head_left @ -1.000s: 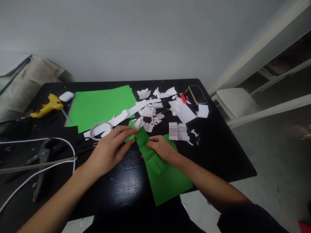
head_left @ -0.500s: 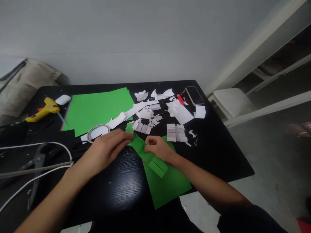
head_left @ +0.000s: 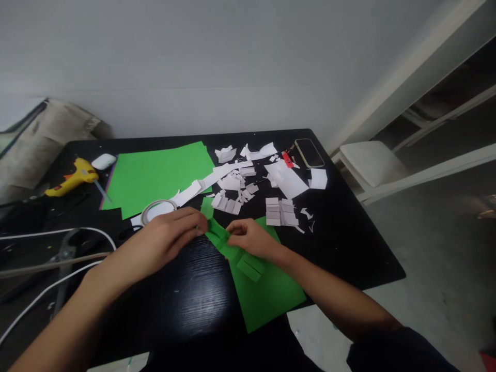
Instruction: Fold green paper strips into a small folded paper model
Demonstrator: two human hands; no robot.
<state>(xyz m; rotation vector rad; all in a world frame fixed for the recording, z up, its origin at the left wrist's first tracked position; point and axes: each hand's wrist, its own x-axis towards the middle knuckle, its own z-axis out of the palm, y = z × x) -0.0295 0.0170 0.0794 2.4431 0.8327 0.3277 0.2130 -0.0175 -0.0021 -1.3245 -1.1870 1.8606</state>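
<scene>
A folded strip of green paper [head_left: 250, 265] runs slantwise between my two hands, creased across in several places. My left hand [head_left: 170, 235] has its fingers pressed together on the strip's upper left end. The thumb and curled fingers of my right hand [head_left: 251, 237] pinch the strip near its middle. Beneath its lower end lies a larger green sheet [head_left: 267, 299], partly covered by my right hand and forearm. A small green piece [head_left: 207, 207] shows just beyond my left fingertips.
On the black table [head_left: 341, 232] are white paper scraps [head_left: 228, 181], a folded white piece [head_left: 281, 212], a phone [head_left: 309, 153], a tape roll [head_left: 144, 213], green sheets [head_left: 155, 173], a yellow glue gun [head_left: 73, 178], pliers [head_left: 66, 253] and a white cable [head_left: 101, 232].
My left hand has shifted slightly left with the strip's upper end. My right hand has moved a little left, and the strip's lower end has moved slightly too.
</scene>
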